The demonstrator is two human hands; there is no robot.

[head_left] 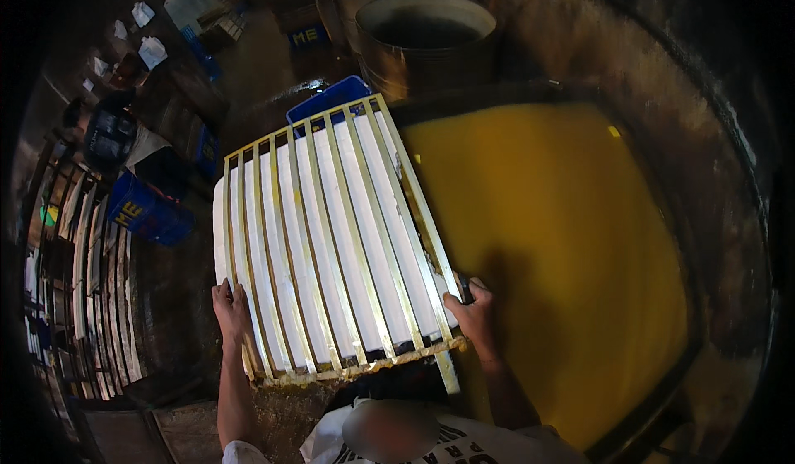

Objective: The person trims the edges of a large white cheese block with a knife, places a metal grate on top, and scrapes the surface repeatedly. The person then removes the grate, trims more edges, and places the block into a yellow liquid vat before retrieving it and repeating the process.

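Both hands hold up a large slatted metal frame [331, 232], tilted in front of me. Between its long pale bars shows a white slab or sheet [325, 161]; I cannot tell its material. My left hand [230, 308] is closed on the frame's left edge near the lower corner. At the opposite edge, my right hand [474, 308] closes round the side rail, beside a small black piece like a grip. The frame's right edge is next to a wide vat of yellow liquid [563, 215], which has my shadow on its surface.
Deep metal tubs [426, 45] stand beyond the vat. A blue bin [339, 95] is behind the frame's far edge. At left are blue barrels [153, 211], leaning boards or racks [103, 282], and a bent-over person [112, 137]. The dark vat rim [691, 331] curves round the right.
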